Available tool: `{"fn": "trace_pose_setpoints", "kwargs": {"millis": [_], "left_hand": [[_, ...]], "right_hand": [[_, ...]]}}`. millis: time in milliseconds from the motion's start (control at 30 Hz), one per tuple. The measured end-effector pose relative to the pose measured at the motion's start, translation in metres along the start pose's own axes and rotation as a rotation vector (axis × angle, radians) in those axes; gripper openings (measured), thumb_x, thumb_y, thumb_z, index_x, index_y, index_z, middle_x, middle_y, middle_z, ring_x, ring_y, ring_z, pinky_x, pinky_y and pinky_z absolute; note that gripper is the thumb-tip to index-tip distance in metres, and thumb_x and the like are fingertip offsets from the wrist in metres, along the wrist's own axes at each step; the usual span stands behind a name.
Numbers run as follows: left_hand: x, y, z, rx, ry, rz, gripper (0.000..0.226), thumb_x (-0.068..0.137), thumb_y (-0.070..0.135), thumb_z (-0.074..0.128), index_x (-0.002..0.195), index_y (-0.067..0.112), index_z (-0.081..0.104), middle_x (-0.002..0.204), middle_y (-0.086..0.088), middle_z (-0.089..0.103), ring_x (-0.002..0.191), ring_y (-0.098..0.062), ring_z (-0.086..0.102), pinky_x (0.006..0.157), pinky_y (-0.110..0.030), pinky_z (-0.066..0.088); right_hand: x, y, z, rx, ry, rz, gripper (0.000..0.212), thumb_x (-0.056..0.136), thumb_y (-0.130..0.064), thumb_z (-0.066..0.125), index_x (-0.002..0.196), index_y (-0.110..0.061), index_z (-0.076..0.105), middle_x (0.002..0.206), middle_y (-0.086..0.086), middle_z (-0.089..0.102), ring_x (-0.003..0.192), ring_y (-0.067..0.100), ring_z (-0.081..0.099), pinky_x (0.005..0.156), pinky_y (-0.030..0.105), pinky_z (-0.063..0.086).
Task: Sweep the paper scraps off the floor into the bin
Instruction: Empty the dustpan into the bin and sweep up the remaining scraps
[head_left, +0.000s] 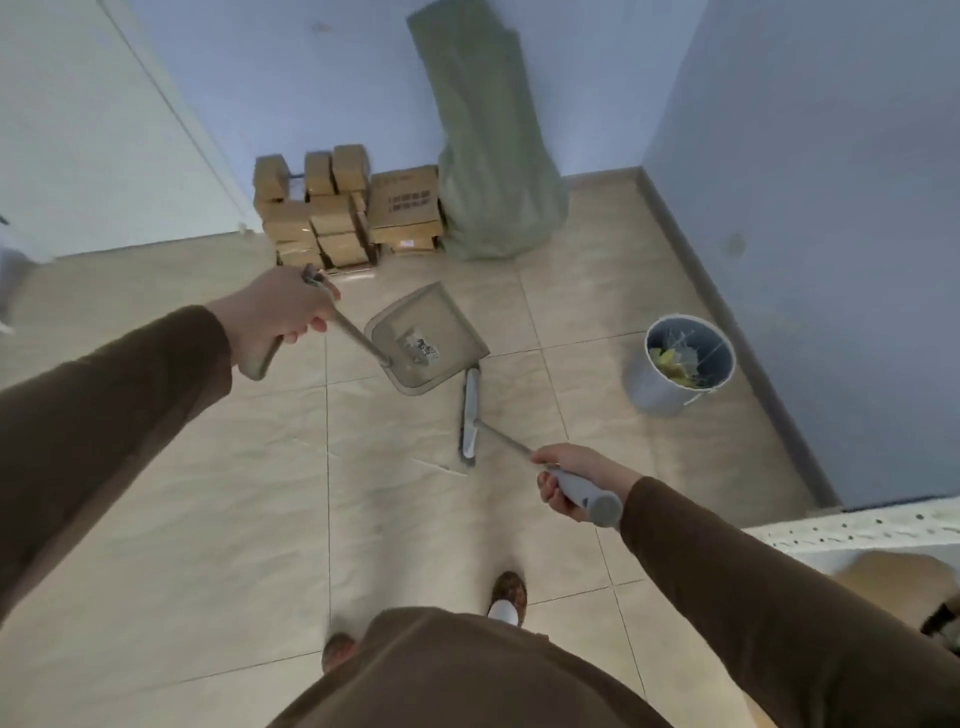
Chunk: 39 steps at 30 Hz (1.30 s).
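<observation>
My left hand (283, 317) grips the long handle of a grey-green dustpan (441, 317), which is lifted off the tiled floor and tilted. Small paper scraps (420, 349) lie in the pan near its handle joint. My right hand (574, 478) grips the grey handle of a flat broom, whose narrow head (470, 415) rests on the floor just right of and below the pan. The grey bin (660, 387) stands to the right by the blue wall, with yellow and white waste inside it.
Stacked cardboard boxes (343, 208) and a tall green sack (493, 156) stand against the far wall. A white door (93, 130) is at the left. A white perforated shelf edge (852, 527) juts in at the right. My feet (509, 597) are below.
</observation>
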<state>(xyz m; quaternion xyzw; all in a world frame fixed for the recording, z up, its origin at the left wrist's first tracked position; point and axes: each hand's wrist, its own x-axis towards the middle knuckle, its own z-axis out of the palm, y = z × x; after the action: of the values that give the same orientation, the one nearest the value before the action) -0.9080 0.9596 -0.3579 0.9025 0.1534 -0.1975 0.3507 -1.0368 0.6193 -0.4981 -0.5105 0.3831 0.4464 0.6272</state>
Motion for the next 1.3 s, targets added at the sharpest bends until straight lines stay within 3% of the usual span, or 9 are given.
{"fn": "trace_pose_setpoints", "kwargs": {"millis": [200,300,400,533,733,933,1033,1200,1300], "left_hand": [[-0.041,-0.142,-0.069,-0.302,0.076,-0.257,0.014,0.083,-0.001,0.057,0.092,0.009,0.06,0.076,-0.014,0.054,0.043,-0.008,0.037,0.036,-0.017,0.028],[-0.068,-0.204,-0.094,-0.282,0.072,-0.298,0.011,0.086,0.0,0.057,0.092,0.009,0.059,0.076,-0.014,0.054,0.047,-0.012,0.036,0.039,-0.018,0.028],[-0.092,-0.258,-0.113,-0.261,0.042,-0.325,0.01,0.089,0.001,0.058,0.096,0.006,0.062,0.08,-0.018,0.056,0.051,-0.016,0.036,0.048,-0.023,0.029],[-0.113,-0.329,-0.137,-0.249,0.01,-0.39,0.012,0.088,0.002,0.061,0.101,0.003,0.064,0.084,-0.022,0.062,0.054,-0.02,0.046,0.05,-0.028,0.039],[-0.135,-0.424,-0.149,-0.207,-0.026,-0.485,0.018,0.086,0.004,0.065,0.104,0.004,0.067,0.092,-0.026,0.07,0.055,-0.02,0.048,0.048,-0.028,0.04],[-0.15,-0.474,-0.152,-0.25,-0.03,-0.572,0.016,0.086,0.008,0.066,0.101,0.002,0.066,0.091,-0.026,0.072,0.052,-0.02,0.046,0.047,-0.027,0.038],[-0.154,-0.488,-0.154,-0.297,-0.042,-0.606,0.022,0.082,0.014,0.072,0.099,0.001,0.066,0.089,-0.023,0.074,0.048,-0.02,0.045,0.047,-0.026,0.037],[-0.152,-0.504,-0.156,-0.348,-0.081,-0.702,0.02,0.089,0.016,0.07,0.106,0.007,0.065,0.088,-0.018,0.077,0.048,-0.021,0.047,0.048,-0.027,0.037],[-0.143,-0.509,-0.162,-0.379,-0.1,-0.753,0.021,0.09,0.017,0.07,0.107,0.008,0.065,0.089,-0.018,0.076,0.046,-0.022,0.046,0.044,-0.026,0.035]], "right_hand": [[0.02,-0.012,0.065,-0.153,-0.013,-0.006,0.02,0.097,-0.02,0.054,0.082,-0.009,0.048,0.063,0.003,0.044,0.035,0.008,0.042,0.031,0.015,0.039],[0.029,-0.004,0.103,-0.259,0.012,-0.042,0.018,0.098,-0.021,0.054,0.086,-0.008,0.049,0.063,0.003,0.047,0.038,0.009,0.043,0.033,0.016,0.04],[0.037,0.005,0.144,-0.388,0.027,-0.145,0.013,0.098,-0.019,0.053,0.105,-0.009,0.05,0.064,0.004,0.05,0.043,0.01,0.044,0.035,0.018,0.04],[0.045,0.016,0.192,-0.48,0.063,-0.262,0.028,0.098,-0.015,0.054,0.123,-0.014,0.043,0.072,0.008,0.051,0.045,0.011,0.046,0.037,0.019,0.041],[0.065,0.033,0.25,-0.625,0.095,-0.318,0.036,0.096,-0.013,0.053,0.129,-0.015,0.04,0.075,0.01,0.051,0.049,0.014,0.046,0.038,0.02,0.04],[0.099,0.009,0.299,-0.791,0.119,-0.325,0.047,0.095,-0.006,0.05,0.139,-0.015,0.035,0.081,0.012,0.052,0.054,0.016,0.047,0.038,0.019,0.042],[0.134,-0.02,0.335,-0.895,0.133,-0.323,0.056,0.094,-0.005,0.049,0.145,-0.017,0.028,0.086,0.013,0.053,0.056,0.018,0.048,0.044,0.025,0.044],[0.208,-0.08,0.4,-1.081,0.133,-0.362,0.04,0.094,-0.006,0.046,0.133,-0.01,0.036,0.093,0.018,0.054,0.056,0.021,0.05,0.054,0.032,0.047],[0.245,-0.099,0.431,-1.194,0.114,-0.33,0.035,0.095,-0.006,0.04,0.13,-0.009,0.039,0.083,0.019,0.059,0.058,0.025,0.054,0.054,0.03,0.049]]}}
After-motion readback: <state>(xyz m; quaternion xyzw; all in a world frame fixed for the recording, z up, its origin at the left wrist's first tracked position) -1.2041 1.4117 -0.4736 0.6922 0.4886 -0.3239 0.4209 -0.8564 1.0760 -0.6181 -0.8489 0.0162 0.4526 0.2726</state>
